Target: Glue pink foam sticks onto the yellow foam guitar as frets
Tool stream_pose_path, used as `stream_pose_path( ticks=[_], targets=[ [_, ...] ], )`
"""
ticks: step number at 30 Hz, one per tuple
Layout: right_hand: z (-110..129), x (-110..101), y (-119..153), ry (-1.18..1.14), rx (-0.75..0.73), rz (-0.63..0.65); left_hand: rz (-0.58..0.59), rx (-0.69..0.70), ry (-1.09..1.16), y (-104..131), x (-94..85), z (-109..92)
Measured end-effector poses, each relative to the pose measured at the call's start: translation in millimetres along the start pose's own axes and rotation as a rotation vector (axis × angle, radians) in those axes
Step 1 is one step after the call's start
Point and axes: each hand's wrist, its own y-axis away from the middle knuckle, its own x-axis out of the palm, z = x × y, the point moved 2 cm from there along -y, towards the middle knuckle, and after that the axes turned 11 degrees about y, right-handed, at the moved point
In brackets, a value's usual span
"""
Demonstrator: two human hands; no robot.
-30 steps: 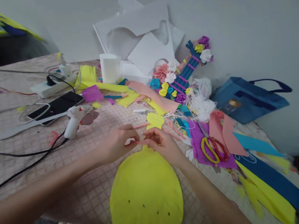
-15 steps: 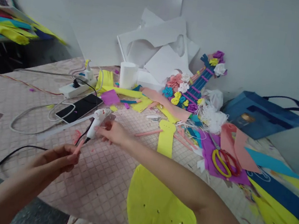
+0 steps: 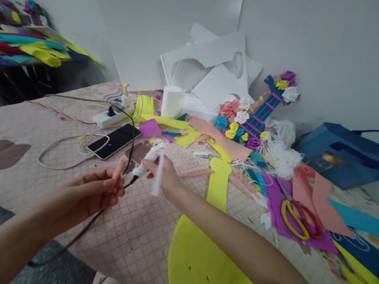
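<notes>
My left hand pinches a short pink paper strip upright between thumb and fingers. A white hot glue gun is held in my right hand, just above the table. Its clear glue stick hangs down from the back, and its black cord passes by my left hand. Strip and gun are apart. Under my right forearm lies a guitar-shaped yellow piece with several small holes, its middle partly hidden by the arm.
Beyond the gun are a black phone and a white power strip with cables. A flower-covered paper guitar leans at the back. Scissors lie on purple paper at right, near a blue bag. Coloured scraps are scattered about.
My right hand has lifted and turned the glue gun, so its glue stick now points down instead of leftward. The pink strip is now more upright. The view has shifted left.
</notes>
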Motion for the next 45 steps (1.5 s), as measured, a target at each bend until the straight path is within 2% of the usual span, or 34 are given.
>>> stream_pose_path(
  ticks=[2,4,8,10,13,18,21,24,29,35,38,42,45],
  targets=[
    [9,-20,15,-0.123,-0.039,-0.01,0.082,-0.01,-0.006,0,12.5,-5],
    [17,-41,31,-0.297,-0.026,0.039,0.152,-0.017,-0.018,-2,26.0,-8],
    [35,-86,67,-0.551,-0.042,0.059,0.239,-0.065,-0.022,-15,52.6,-4],
    [42,-105,85,-0.602,-0.003,0.04,0.276,-0.097,-0.012,-27,66.4,3],
    [50,-128,110,-0.624,-0.037,0.008,0.327,-0.146,-0.026,-50,89.2,17],
    [47,-157,146,-0.549,-0.075,-0.029,0.462,-0.192,-0.138,-87,130.8,45],
    [38,-172,160,-0.492,-0.094,-0.086,0.539,-0.123,-0.295,-102,153.5,60],
    [29,-187,167,-0.463,-0.114,-0.165,0.553,0.076,-0.547,-117,170.3,69],
    [15,-205,170,-0.476,-0.088,-0.269,0.553,0.402,-0.931,-150,184.7,79],
    [3,-213,175,-0.47,-0.046,-0.311,0.516,0.59,-1.404,-178,196.2,86],
    [0,-216,178,-0.472,-0.028,-0.341,0.495,0.647,-1.472,-184,198.6,87],
    [-3,-220,177,-0.515,-0.017,-0.339,0.481,0.61,-1.459,-192,196.2,90],
    [-4,-220,175,-0.523,-0.032,-0.333,0.524,0.626,-1.463,-195,195.8,97]
  ],
)
